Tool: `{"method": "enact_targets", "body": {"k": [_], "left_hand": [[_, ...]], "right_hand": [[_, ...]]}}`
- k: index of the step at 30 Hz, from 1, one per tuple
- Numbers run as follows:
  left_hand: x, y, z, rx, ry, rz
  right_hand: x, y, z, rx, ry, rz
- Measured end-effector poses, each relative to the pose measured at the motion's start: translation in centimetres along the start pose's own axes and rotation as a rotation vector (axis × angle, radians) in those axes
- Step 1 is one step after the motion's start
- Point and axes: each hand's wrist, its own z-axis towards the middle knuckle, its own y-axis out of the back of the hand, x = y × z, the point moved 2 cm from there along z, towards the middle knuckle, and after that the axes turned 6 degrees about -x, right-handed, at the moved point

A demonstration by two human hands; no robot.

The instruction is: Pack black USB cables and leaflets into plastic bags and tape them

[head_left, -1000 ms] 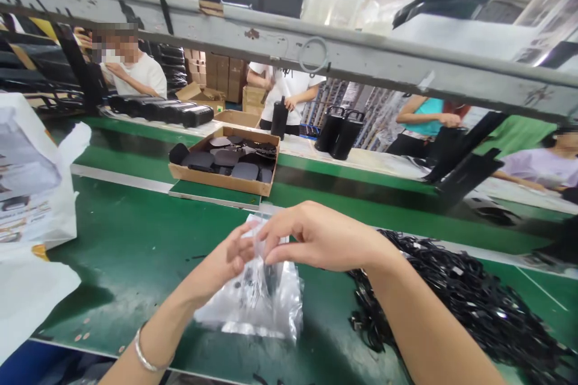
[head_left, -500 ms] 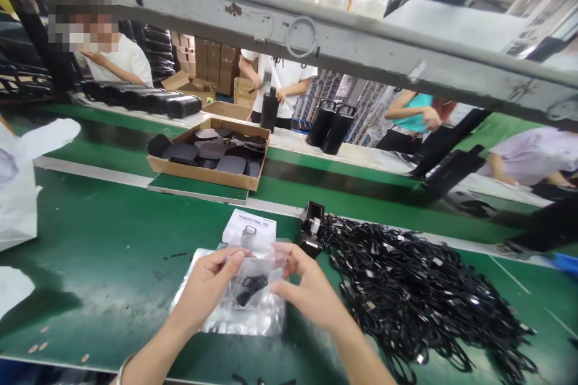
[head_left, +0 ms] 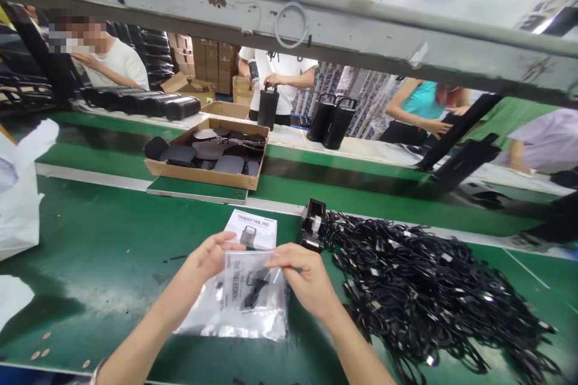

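Observation:
My right hand (head_left: pixel 300 274) pinches the upper right corner of a clear plastic bag (head_left: pixel 277 304). Inside the bag lie a black coiled cable (head_left: pixel 256 293) and a leaflet (head_left: pixel 233 289) printed "Thunder Trail Pro", turned sideways. At the bag's upper left, my left hand (head_left: pixel 214 257) is open with fingers apart, close to its edge. Other clear bags (head_left: pixel 198 323) lie flat beneath on the green table. Just beyond my fingers sits a stack of white printed leaflets (head_left: pixel 255 225), its near part covered by the bag and hands.
A big heap of black cables (head_left: pixel 419 289) spreads at right, beside a small black box-shaped device (head_left: pixel 312 225). A carton of dark oval pieces (head_left: pixel 203 175) stands ahead. A metal beam (head_left: pixel 361 27) crosses overhead. Several people work behind, one holding a black speaker-like cylinder (head_left: pixel 268 109).
My left hand has let go of the bag's top and moved slightly up and left. The bag now lies flatter, its leaflet print readable, with my right fingers on its corner.

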Motion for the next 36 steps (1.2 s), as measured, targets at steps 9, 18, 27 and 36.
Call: {"method": "enact_targets", "body": {"k": [9, 18, 27, 36], "left_hand": [[2.4, -1.4, 0.2, -0.143, -0.075, 0.296], [3.2, -1.8, 0.2, -0.205, -0.095, 0.233], [3.3, -2.3, 0.1, -0.249, -0.099, 0.264], [2.9, -3.4, -1.5, -0.288, -0.145, 0.269]], "right_hand": [[-2.6, 6.2, -0.4, -0.602, -0.433, -0.536], [-4.4, 4.4, -0.1, -0.492, -0.666, -0.038], [-5.7, 2.7, -3.6, -0.543, -0.545, -0.366], [0.6, -3.5, -3.7, -0.175, -0.669, 0.285]]}}
